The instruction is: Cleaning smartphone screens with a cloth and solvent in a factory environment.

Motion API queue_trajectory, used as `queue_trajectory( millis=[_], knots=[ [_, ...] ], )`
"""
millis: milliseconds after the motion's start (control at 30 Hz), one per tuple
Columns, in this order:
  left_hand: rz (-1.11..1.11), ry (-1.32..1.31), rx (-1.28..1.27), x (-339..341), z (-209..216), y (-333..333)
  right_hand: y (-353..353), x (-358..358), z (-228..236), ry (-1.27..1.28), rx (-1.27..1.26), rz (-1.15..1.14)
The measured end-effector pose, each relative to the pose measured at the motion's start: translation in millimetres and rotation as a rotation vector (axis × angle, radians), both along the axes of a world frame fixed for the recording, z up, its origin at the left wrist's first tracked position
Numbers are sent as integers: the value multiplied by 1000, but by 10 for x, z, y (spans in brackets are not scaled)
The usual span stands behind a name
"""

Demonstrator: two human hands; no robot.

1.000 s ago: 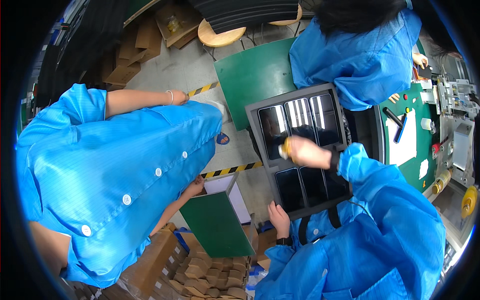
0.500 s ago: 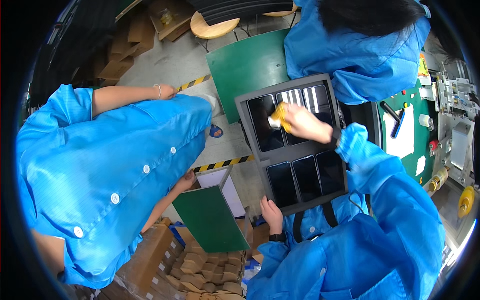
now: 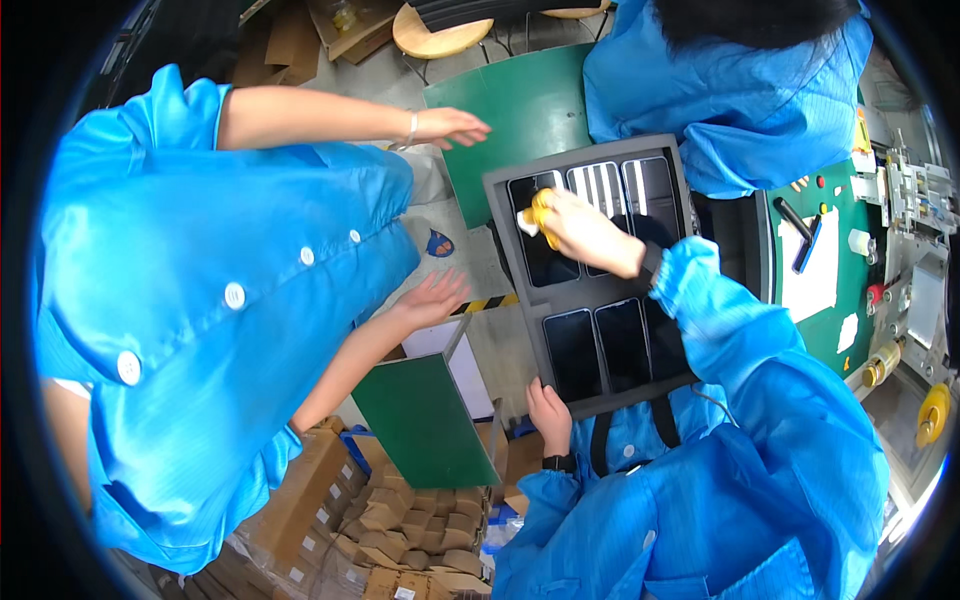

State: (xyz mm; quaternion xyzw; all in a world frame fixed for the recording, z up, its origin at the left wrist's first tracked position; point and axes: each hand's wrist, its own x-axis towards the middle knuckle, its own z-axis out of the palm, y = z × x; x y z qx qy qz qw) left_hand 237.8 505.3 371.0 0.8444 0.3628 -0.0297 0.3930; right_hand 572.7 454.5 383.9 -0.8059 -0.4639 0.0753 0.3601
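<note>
A dark grey foam tray (image 3: 545, 296) holds several flat black phone-like screens in two rows, the far ones catching striped light reflections. My left hand (image 3: 549, 418) grips the tray's near left edge, its fingers partly hidden. Over the far left screen (image 3: 552, 262) is my right hand (image 3: 592, 236), closed round a small yellow thing with a white end (image 3: 541, 216), whose exact kind I cannot make out. The white end is close to the screen's surface; whether it touches, I cannot tell.
At left a co-worker in blue (image 3: 230, 300) holds out both hands. Another person in blue (image 3: 720, 110) is at the far right beside a green table (image 3: 520, 100). A green-sided box (image 3: 425, 425) stands near cardboard cartons (image 3: 410, 530). Equipment (image 3: 910, 270) lines the right.
My right hand has shifted slightly left over the far left screen with the yellow thing. The left co-worker's hands have reached out toward the tray, fingers spread. The view has shifted a little.
</note>
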Motion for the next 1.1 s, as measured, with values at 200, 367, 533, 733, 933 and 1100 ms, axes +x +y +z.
queue_trajectory(
  millis=[200, 367, 533, 733, 933, 1100],
  knots=[
    [-8, -22, -18, 62, -37, -6, -380, -831, -206, -35, -131, 237],
    [1, -19, -14, 93, 7, -7, -77, -225, -97, -60, -29, -72],
    [-8, -15, -13, 23, -58, 3, -188, -778, -139, 9, -159, 151],
    [-9, -18, -19, 31, -32, -3, -386, -329, 53, 91, -3, -25],
    [-7, -23, 4, 0, -71, -13, -206, 239, -112, -104, -73, -159],
    [-32, -8, 29, 15, -57, -13, -197, -34, -199, -98, -99, -19]
  ],
)
